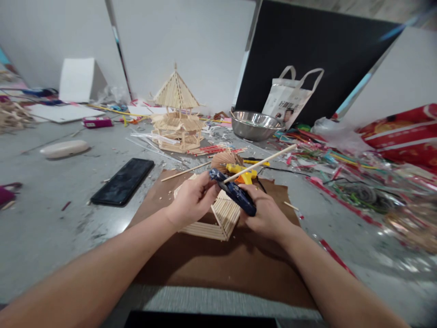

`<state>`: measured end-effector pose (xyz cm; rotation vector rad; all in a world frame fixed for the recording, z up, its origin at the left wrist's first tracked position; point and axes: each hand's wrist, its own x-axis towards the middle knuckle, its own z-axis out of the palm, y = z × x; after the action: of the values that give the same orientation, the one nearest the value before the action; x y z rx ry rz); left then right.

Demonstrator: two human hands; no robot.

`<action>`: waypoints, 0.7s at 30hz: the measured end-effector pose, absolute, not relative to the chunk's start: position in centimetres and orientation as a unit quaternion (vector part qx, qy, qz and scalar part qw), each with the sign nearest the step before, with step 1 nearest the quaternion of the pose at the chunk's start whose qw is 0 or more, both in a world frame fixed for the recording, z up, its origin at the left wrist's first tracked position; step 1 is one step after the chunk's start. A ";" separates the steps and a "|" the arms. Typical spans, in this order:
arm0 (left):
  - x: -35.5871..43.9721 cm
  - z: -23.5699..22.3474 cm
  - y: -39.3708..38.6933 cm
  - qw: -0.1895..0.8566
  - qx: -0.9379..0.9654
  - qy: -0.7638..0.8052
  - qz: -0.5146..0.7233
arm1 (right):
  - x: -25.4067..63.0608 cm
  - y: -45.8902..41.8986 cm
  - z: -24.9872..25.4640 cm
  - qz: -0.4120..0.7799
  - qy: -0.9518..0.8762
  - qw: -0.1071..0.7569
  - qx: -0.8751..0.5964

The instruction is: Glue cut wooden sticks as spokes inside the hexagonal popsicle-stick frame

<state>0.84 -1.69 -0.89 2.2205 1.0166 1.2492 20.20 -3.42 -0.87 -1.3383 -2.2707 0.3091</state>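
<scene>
My right hand (268, 212) is wrapped around a dark blue hand tool (241, 198) with light specks, which looks like a cutter or pliers. A thin pale wooden stick (262, 163) slants up to the right from the tool's head. My left hand (194, 198) is closed, its fingertips pinching at the stick's lower end beside the tool; the exact grip is partly hidden. Below both hands, a flat, angular panel of glued sticks (227, 216) lies on a brown sheet (205, 269). A yellow glue gun (251, 174) lies just behind the tool.
Behind stands a stick-built pavilion model (177, 130), with red-tipped sticks (211, 149) in front. A black phone (123, 182) and a white oval case (64, 149) lie left. A steel bowl (256, 126), a white bag (288, 98) and tangled scraps (355, 182) are on the right.
</scene>
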 end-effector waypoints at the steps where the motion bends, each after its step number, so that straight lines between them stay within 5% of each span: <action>1: 0.8 -0.9 -1.7 0.198 0.792 0.366 0.446 | 20.2 -3.4 -0.9 0.113 -0.829 0.240 -0.492; 21: 0.9 -1.0 -1.5 0.136 0.790 0.451 0.392 | 19.6 -3.9 -0.7 0.090 -0.816 0.185 -0.540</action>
<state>0.92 -1.48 -1.02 2.2873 1.3056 1.1351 19.62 -3.88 -0.66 -1.5221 -2.2996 0.2528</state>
